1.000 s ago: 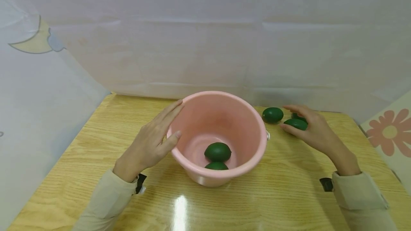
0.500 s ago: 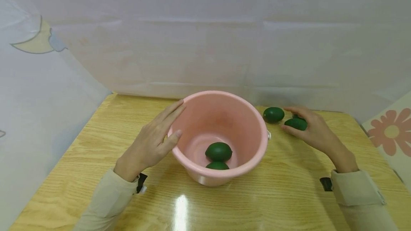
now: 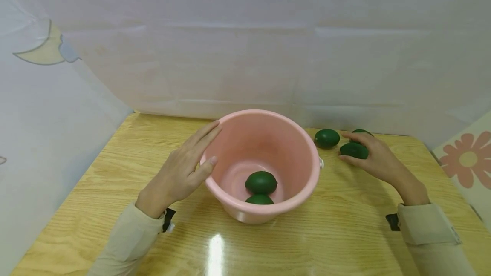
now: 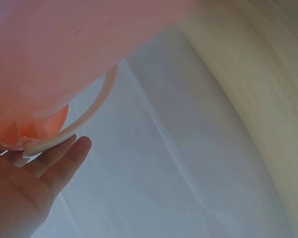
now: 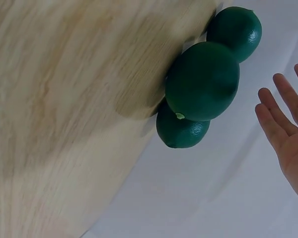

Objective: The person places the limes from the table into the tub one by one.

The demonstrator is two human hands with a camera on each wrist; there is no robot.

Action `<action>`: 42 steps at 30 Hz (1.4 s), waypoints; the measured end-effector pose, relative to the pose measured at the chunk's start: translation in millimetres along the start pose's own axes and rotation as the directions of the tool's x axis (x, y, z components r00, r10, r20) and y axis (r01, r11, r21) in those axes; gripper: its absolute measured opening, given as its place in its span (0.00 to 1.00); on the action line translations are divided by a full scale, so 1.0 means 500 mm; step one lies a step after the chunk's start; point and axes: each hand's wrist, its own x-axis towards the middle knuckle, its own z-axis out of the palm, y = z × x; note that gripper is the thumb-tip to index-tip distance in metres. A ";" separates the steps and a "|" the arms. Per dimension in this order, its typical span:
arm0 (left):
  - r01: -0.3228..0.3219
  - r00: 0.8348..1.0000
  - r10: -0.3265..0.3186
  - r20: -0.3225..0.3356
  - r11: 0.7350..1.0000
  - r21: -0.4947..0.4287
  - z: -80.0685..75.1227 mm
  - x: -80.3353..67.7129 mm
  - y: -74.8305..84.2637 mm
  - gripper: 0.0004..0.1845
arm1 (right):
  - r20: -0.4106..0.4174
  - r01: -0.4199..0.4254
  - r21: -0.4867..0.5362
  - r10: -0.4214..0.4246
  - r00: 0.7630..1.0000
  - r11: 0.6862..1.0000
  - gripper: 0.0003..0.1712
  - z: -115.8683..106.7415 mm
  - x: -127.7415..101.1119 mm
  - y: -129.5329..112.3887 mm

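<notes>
A pink bucket (image 3: 258,208) stands mid-table, with two dark green oval fruits inside; the rear fruit (image 3: 261,182) shows whole, the front fruit (image 3: 260,199) partly behind the rim. Over the bucket's left rim rests my left hand (image 3: 178,171), fingers extended and thumb across the edge. In the left wrist view its fingers lie by the bucket's pale handle (image 4: 97,104). To the right, my right hand (image 3: 374,159) is spread around the nearest green fruit (image 3: 354,150). The right wrist view shows that hand (image 5: 293,144) apart from the fruit (image 5: 203,82).
Two more green fruits lie near the table's back edge: one by the bucket (image 3: 327,138), another behind my right hand (image 3: 361,133), partly hidden. A pale sheet (image 3: 238,63) hangs behind the wooden table (image 3: 307,246).
My right hand's fingers have shifted slightly down and toward the near fruit, uncovering more of the fruit behind. My left hand and the bucket stay in place.
</notes>
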 end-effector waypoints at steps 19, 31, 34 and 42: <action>-0.014 1.000 0.014 -0.015 1.000 0.005 0.001 0.000 -0.002 0.33 | 0.092 -0.080 0.001 0.080 0.993 0.997 0.45 0.003 -0.001 0.042; -0.016 1.000 0.016 -0.015 1.000 0.004 0.002 0.001 -0.003 0.33 | 0.187 -0.160 -0.035 0.164 0.969 0.986 0.48 0.007 0.004 0.060; -0.019 1.000 0.019 -0.016 1.000 0.005 0.002 0.001 -0.003 0.33 | 0.191 -0.168 -0.033 0.171 0.967 0.985 0.48 0.010 0.004 0.066; -0.018 1.000 0.018 -0.015 1.000 0.001 0.002 0.002 -0.003 0.33 | 0.201 -0.189 -0.029 0.191 0.961 0.981 0.48 0.013 0.005 0.079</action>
